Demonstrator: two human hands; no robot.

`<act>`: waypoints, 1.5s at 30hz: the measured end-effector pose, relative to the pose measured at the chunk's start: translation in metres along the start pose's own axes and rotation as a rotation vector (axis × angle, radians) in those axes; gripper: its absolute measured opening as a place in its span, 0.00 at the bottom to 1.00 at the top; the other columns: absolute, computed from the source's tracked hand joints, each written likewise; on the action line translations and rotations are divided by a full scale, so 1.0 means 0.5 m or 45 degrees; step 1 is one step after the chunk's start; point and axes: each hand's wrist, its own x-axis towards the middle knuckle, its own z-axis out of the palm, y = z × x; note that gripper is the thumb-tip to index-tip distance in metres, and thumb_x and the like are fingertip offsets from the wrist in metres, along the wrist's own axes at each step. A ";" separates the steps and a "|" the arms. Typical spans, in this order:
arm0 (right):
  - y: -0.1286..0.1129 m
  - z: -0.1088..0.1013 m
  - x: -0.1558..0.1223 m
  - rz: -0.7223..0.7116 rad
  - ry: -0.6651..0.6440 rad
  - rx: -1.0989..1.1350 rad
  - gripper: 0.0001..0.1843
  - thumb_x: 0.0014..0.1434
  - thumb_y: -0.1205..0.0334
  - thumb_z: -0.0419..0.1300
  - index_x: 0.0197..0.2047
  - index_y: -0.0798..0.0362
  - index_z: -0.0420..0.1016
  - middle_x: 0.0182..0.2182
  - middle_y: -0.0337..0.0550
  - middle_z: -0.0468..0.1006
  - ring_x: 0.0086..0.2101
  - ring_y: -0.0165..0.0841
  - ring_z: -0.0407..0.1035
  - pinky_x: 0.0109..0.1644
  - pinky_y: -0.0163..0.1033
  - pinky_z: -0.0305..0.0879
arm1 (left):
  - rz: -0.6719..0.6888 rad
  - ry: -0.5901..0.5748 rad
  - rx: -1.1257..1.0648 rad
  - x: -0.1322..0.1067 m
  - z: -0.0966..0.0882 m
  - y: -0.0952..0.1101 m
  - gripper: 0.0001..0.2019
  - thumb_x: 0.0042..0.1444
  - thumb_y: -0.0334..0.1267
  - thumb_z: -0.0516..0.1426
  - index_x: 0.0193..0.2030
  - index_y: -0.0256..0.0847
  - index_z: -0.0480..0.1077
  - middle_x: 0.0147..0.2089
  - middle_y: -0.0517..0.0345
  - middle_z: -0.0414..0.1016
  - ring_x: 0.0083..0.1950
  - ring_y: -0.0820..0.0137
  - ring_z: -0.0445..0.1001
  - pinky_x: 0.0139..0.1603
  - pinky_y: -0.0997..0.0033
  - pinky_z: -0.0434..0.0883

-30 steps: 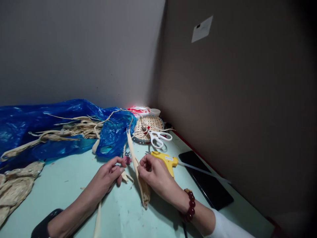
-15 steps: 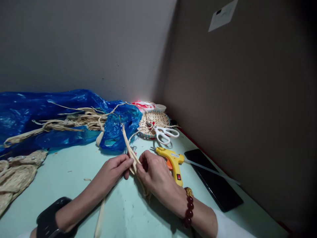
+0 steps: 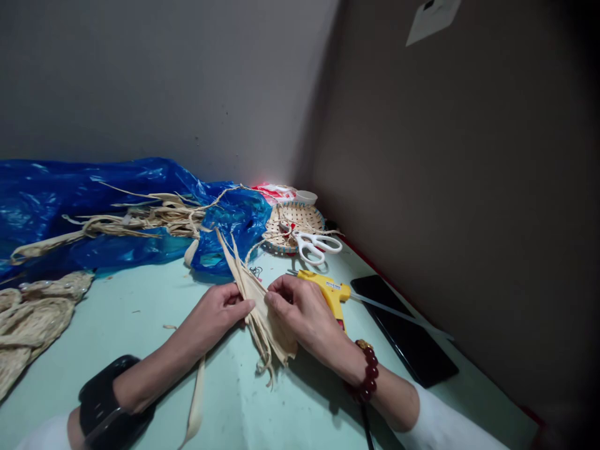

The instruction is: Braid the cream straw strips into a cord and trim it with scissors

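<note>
A pale dried husk (image 3: 262, 310) slants above the table (image 3: 145, 337), spread between both hands. The left hand (image 3: 220, 315) pinches its near-side strands, thumb pressed over them; the right hand (image 3: 300, 312) has its grip closed on the opposite edge, thumb against curled fingers. Just beyond the right hand, and partly hidden by it, is a yellow glue gun (image 3: 328, 289), its clear stick crossing a black phone (image 3: 398, 331). White-handled scissors (image 3: 312, 245) rest on a woven tray (image 3: 300, 215) farther back. The husk's tip overlaps the view of a blue plastic bag (image 3: 234, 222), which also carries a tangled husk bundle (image 3: 162, 219). A loose strip (image 3: 195, 400) lies below the left forearm.
</note>
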 end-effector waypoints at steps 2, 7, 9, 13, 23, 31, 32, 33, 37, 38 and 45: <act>0.004 -0.001 0.000 -0.010 0.026 0.013 0.08 0.60 0.66 0.55 0.32 0.57 0.74 0.25 0.39 0.74 0.27 0.29 0.64 0.31 0.33 0.54 | 0.001 0.010 0.011 0.000 0.000 0.000 0.07 0.49 0.39 0.59 0.29 0.38 0.71 0.19 0.68 0.66 0.18 0.79 0.52 0.16 0.77 0.46; 0.010 -0.002 0.002 -0.025 0.040 0.021 0.08 0.60 0.66 0.54 0.33 0.57 0.73 0.26 0.38 0.73 0.28 0.28 0.64 0.31 0.33 0.54 | 0.004 0.013 0.014 0.001 0.001 0.001 0.07 0.47 0.38 0.58 0.23 0.39 0.67 0.16 0.70 0.61 0.17 0.79 0.50 0.16 0.76 0.45; 0.009 -0.002 0.001 -0.034 0.042 0.012 0.08 0.61 0.65 0.54 0.32 0.56 0.72 0.25 0.37 0.72 0.28 0.28 0.64 0.32 0.34 0.54 | 0.003 0.008 0.006 0.001 0.003 0.003 0.06 0.47 0.38 0.56 0.23 0.39 0.67 0.17 0.70 0.62 0.17 0.79 0.50 0.16 0.76 0.45; 0.005 -0.001 -0.005 -0.043 0.048 -0.027 0.08 0.62 0.64 0.53 0.32 0.55 0.70 0.25 0.36 0.72 0.28 0.29 0.63 0.31 0.34 0.53 | 0.005 -0.006 0.000 0.001 0.003 0.005 0.05 0.47 0.37 0.55 0.26 0.39 0.69 0.19 0.68 0.66 0.18 0.78 0.53 0.17 0.76 0.47; 0.024 -0.001 -0.001 -0.029 0.184 0.029 0.06 0.67 0.60 0.44 0.38 0.50 0.59 0.24 0.36 0.70 0.23 0.31 0.64 0.30 0.36 0.57 | 0.048 0.036 0.030 0.007 0.002 -0.016 0.09 0.50 0.42 0.56 0.27 0.38 0.70 0.21 0.67 0.63 0.21 0.76 0.55 0.21 0.75 0.51; 0.015 -0.077 0.010 -0.091 0.591 0.034 0.12 0.58 0.54 0.59 0.40 0.51 0.64 0.32 0.39 0.72 0.30 0.32 0.65 0.34 0.37 0.60 | 0.123 0.015 -0.006 0.015 0.002 -0.021 0.10 0.45 0.42 0.57 0.21 0.39 0.67 0.20 0.65 0.67 0.25 0.70 0.66 0.30 0.71 0.61; 0.012 -0.089 0.012 -0.101 0.661 0.083 0.15 0.55 0.53 0.62 0.40 0.52 0.66 0.32 0.39 0.72 0.30 0.32 0.65 0.34 0.37 0.60 | 0.132 0.014 -0.010 0.016 0.002 -0.025 0.09 0.45 0.42 0.57 0.21 0.40 0.67 0.19 0.65 0.67 0.25 0.70 0.66 0.30 0.70 0.61; 0.009 -0.102 0.014 -0.098 0.741 0.177 0.16 0.52 0.52 0.64 0.38 0.52 0.67 0.30 0.38 0.71 0.28 0.31 0.65 0.31 0.35 0.60 | 0.141 0.013 -0.012 0.018 0.002 -0.028 0.08 0.45 0.41 0.56 0.21 0.40 0.67 0.19 0.65 0.66 0.24 0.70 0.66 0.30 0.71 0.61; -0.021 -0.173 0.008 -0.022 0.976 0.889 0.17 0.49 0.52 0.68 0.31 0.53 0.66 0.19 0.28 0.57 0.18 0.23 0.51 0.18 0.30 0.44 | 0.174 0.001 -0.009 0.025 0.002 -0.045 0.09 0.51 0.37 0.57 0.22 0.40 0.67 0.19 0.67 0.66 0.24 0.72 0.66 0.30 0.71 0.63; -0.034 -0.195 0.003 -0.025 1.014 1.049 0.17 0.49 0.53 0.68 0.29 0.52 0.65 0.19 0.28 0.55 0.18 0.22 0.49 0.17 0.29 0.42 | 0.178 -0.002 -0.003 0.027 0.002 -0.048 0.11 0.54 0.38 0.57 0.23 0.39 0.67 0.20 0.67 0.66 0.24 0.73 0.67 0.29 0.71 0.64; -0.116 -0.251 -0.015 -0.286 0.882 1.304 0.07 0.58 0.58 0.62 0.32 0.52 0.72 0.21 0.32 0.55 0.19 0.21 0.50 0.19 0.30 0.47 | 0.211 0.019 0.020 0.033 0.006 -0.059 0.14 0.61 0.43 0.57 0.28 0.37 0.69 0.25 0.66 0.70 0.25 0.75 0.70 0.30 0.71 0.70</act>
